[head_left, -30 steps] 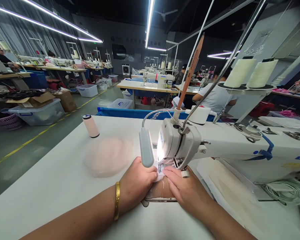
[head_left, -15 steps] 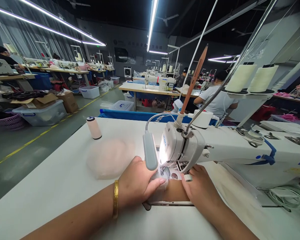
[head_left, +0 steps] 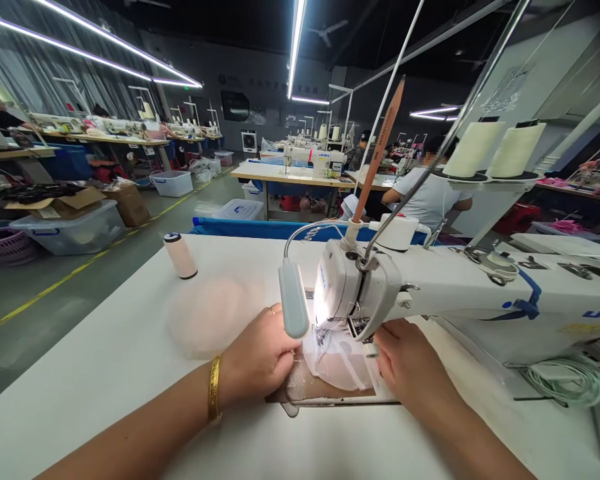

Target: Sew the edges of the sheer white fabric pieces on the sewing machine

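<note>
A sheer white fabric piece [head_left: 336, 365] lies under the needle of a white sewing machine [head_left: 350, 280], over its brownish plate. My left hand [head_left: 260, 353], with a gold bangle and a ring, is closed at the fabric's left edge; the lamp head [head_left: 294, 300] partly covers its fingertips. On the other side, my right hand [head_left: 413, 363] has its fingers curled in at the fabric's right edge, partly behind the machine head. Left of the needle, a blurred pile of pale sheer pieces [head_left: 210, 317] rests on the white table [head_left: 130, 373].
A pale pink thread spool [head_left: 180, 255] stands at the table's far left. A brown pencil [head_left: 380, 150] sticks up from the machine head. Two cream thread cones [head_left: 475, 148] stand at the right. Beyond, a co-worker in a white shirt [head_left: 420, 190] sits among other machines.
My hands have moved apart, and more of the sheer fabric now shows spread in front of the needle. My left thumb has drawn back from the fabric's middle. The view has shifted slightly.
</note>
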`<state>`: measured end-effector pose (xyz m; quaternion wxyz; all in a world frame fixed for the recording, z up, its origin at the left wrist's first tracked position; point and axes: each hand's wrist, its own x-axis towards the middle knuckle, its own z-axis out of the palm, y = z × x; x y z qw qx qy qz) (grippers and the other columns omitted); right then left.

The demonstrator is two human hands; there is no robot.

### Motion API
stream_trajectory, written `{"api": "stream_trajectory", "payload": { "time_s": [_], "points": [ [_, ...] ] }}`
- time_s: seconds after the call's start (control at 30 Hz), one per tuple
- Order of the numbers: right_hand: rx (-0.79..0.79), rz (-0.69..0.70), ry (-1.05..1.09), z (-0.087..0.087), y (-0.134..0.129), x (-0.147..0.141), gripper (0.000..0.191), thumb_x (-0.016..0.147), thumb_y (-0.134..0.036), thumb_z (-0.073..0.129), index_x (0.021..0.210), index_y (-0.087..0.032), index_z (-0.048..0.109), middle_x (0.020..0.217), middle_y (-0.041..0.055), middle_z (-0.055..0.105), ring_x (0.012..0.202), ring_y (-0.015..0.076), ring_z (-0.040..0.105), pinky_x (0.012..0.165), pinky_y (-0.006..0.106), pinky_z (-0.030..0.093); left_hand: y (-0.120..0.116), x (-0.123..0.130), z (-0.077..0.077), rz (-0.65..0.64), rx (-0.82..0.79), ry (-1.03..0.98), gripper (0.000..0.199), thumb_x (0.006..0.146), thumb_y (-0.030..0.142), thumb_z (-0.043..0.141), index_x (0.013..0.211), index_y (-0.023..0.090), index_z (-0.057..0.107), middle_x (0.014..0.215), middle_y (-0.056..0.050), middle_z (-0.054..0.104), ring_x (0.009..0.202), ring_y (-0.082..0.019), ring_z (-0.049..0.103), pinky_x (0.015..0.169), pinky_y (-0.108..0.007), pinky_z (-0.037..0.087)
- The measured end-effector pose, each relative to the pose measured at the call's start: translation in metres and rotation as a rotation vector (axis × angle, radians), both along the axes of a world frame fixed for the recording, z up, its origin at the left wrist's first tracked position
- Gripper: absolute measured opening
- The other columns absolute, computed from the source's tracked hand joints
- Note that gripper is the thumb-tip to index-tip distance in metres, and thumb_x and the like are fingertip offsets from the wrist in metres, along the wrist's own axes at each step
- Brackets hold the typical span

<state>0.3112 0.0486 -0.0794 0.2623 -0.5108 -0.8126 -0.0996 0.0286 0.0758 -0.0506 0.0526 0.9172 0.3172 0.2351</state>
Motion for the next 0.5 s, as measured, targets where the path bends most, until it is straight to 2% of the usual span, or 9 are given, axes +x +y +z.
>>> {"api": "stream_trajectory", "payload": {
  "time_s": [0.07, 0.13, 0.23, 0.33, 0.4, 0.43, 0.5],
  "points": [
    [-0.012, 0.121, 0.038, 0.001, -0.005, -0.002, 0.030, 0.086, 0.002, 0.044, 0.085, -0.020, 0.064, 0.086, 0.0082, 0.065, 0.076, 0.0231, 0.059, 0.068, 0.033, 0.046, -0.001, 0.002, 0.000, -0.075, 0.034, -0.041, 0.018, 0.079, 0.008, 0.048, 0.078, 0.021, 0.061, 0.089, -0.005, 0.066, 0.084, -0.023, 0.058, 0.076, -0.035, 0.048],
    [-0.040, 0.262, 0.078, 0.001, -0.013, -0.009, 0.031, 0.091, 0.000, 0.042, 0.095, -0.020, 0.066, 0.093, 0.0093, 0.067, 0.082, 0.0241, 0.060, 0.070, 0.034, 0.047, -0.004, 0.005, -0.002, -0.111, 0.045, -0.033, 0.023, 0.082, 0.007, 0.049, 0.087, 0.022, 0.066, 0.097, -0.007, 0.069, 0.090, -0.024, 0.061, 0.082, -0.037, 0.050],
    [-0.157, 0.406, 0.114, 0.001, -0.024, -0.022, 0.030, 0.099, -0.008, 0.045, 0.115, -0.024, 0.065, 0.105, 0.0084, 0.070, 0.091, 0.0260, 0.060, 0.079, 0.039, 0.048, -0.009, 0.009, -0.007, -0.130, -0.006, -0.003, 0.023, 0.083, 0.005, 0.050, 0.085, 0.021, 0.067, 0.095, -0.007, 0.069, 0.091, -0.024, 0.063, 0.081, -0.036, 0.050],
    [-0.330, 0.413, 0.114, 0.002, -0.028, -0.030, 0.016, 0.102, -0.022, 0.059, 0.116, -0.026, 0.064, 0.112, 0.0063, 0.070, 0.100, 0.0280, 0.060, 0.091, 0.044, 0.046, -0.013, 0.011, -0.013, -0.144, -0.079, -0.020, 0.015, 0.083, 0.009, 0.055, 0.082, 0.020, 0.064, 0.092, -0.005, 0.069, 0.089, -0.023, 0.062, 0.078, -0.035, 0.049],
    [-0.397, 0.376, 0.094, 0.001, -0.028, -0.034, 0.006, 0.101, -0.023, 0.062, 0.106, -0.025, 0.065, 0.107, 0.0057, 0.069, 0.099, 0.0279, 0.059, 0.091, 0.045, 0.046, -0.014, 0.013, -0.016, -0.138, -0.095, -0.050, 0.013, 0.086, 0.012, 0.055, 0.078, 0.019, 0.061, 0.088, -0.004, 0.067, 0.084, -0.021, 0.060, 0.076, -0.034, 0.047],
    [-0.413, 0.365, 0.088, -0.001, -0.027, -0.035, 0.005, 0.101, -0.021, 0.060, 0.100, -0.023, 0.064, 0.103, 0.0054, 0.068, 0.096, 0.0271, 0.059, 0.089, 0.043, 0.046, -0.013, 0.013, -0.016, -0.135, -0.097, -0.064, 0.015, 0.089, 0.013, 0.053, 0.077, 0.019, 0.060, 0.086, -0.004, 0.067, 0.082, -0.021, 0.058, 0.075, -0.034, 0.046],
    [-0.411, 0.367, 0.115, -0.005, -0.024, -0.038, 0.014, 0.102, -0.016, 0.053, 0.092, -0.022, 0.061, 0.098, 0.0050, 0.067, 0.091, 0.0251, 0.058, 0.084, 0.040, 0.046, -0.012, 0.015, -0.017, -0.132, -0.120, -0.090, 0.019, 0.093, 0.014, 0.049, 0.076, 0.019, 0.059, 0.083, -0.003, 0.066, 0.080, -0.020, 0.056, 0.074, -0.034, 0.045]
  ]
}}
